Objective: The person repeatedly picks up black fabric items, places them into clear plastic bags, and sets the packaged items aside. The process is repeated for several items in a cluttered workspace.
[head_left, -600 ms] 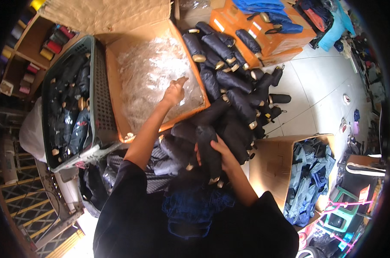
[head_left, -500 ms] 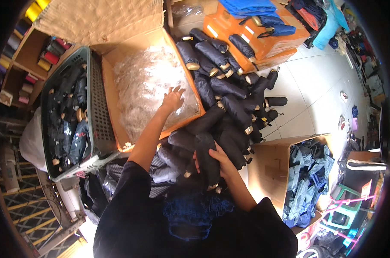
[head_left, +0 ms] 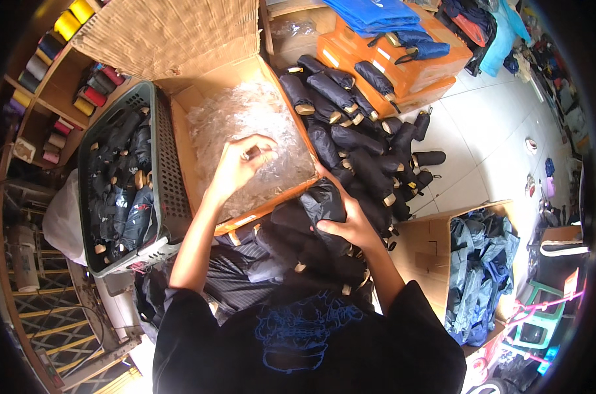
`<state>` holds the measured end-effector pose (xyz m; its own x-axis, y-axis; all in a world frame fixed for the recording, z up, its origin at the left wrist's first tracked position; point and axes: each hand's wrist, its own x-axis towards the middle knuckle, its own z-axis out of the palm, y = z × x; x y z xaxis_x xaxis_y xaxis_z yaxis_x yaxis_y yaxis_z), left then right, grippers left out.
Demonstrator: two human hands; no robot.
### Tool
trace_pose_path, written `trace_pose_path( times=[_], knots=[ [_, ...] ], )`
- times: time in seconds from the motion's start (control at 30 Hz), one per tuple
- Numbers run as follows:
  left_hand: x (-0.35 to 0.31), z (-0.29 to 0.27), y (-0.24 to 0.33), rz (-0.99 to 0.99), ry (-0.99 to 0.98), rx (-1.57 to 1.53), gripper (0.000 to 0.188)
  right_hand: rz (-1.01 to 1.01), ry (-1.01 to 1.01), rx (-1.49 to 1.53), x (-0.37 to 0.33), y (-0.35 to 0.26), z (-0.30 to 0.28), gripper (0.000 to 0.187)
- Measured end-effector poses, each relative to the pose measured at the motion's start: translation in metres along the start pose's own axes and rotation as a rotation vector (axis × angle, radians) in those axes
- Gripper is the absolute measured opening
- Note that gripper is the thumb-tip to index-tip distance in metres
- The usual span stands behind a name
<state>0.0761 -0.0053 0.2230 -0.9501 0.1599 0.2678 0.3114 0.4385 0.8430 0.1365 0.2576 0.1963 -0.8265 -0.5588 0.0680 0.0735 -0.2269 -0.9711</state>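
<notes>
My right hand [head_left: 352,220] is wrapped around a folded black umbrella [head_left: 325,202] in its sleeve; the upper part of it looks shiny. My left hand [head_left: 240,164] hovers over an open cardboard box of clear plastic bags [head_left: 222,108]. Its fingers and thumb are curled toward each other in a pinch, and whether clear plastic is between them cannot be made out. A heap of dark folded umbrellas [head_left: 369,176] with pale handle ends lies beside the box and under my right hand.
A grey-green basket [head_left: 170,164] of dark umbrellas stands left of the box. Thread spools [head_left: 68,26] fill a shelf at the far left. Orange wrapped boxes [head_left: 403,72] stand behind the heap. At the right is a carton [head_left: 423,249] holding blue-grey cloth items.
My left hand has moved left and nearer, its spread fingers now curled. My right hand has raised the umbrella toward the box's near corner. The whole view has shifted slightly.
</notes>
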Motion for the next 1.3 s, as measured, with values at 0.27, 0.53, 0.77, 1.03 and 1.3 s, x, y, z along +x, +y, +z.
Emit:
trace_pose_path(
  times=[0.27, 0.53, 0.77, 1.03, 1.3],
  knots=[
    [-0.053, -0.025, 0.068, 0.022, -0.11, -0.127, 0.018, -0.157, -0.059, -0.106, 0.013, -0.027, 0.038, 0.066],
    [-0.091, -0.025, 0.065, -0.194, 0.317, -0.466, 0.014, 0.177, -0.062, 0.243, -0.017, -0.02, 0.032, 0.068],
    [-0.099, 0.004, 0.071, -0.07, 0.365, -0.429, 0.011, 0.116, -0.448, 0.081, -0.017, -0.041, 0.046, 0.085],
    [-0.106, -0.012, 0.069, -0.162, 0.09, -0.885, 0.014, 0.274, -0.32, -0.062, -0.027, -0.029, 0.039, 0.069],
    [-0.118, -0.009, 0.057, -0.258, 0.063, -0.965, 0.02, 0.204, -0.471, -0.242, -0.033, -0.013, 0.02, 0.074]
  ],
)
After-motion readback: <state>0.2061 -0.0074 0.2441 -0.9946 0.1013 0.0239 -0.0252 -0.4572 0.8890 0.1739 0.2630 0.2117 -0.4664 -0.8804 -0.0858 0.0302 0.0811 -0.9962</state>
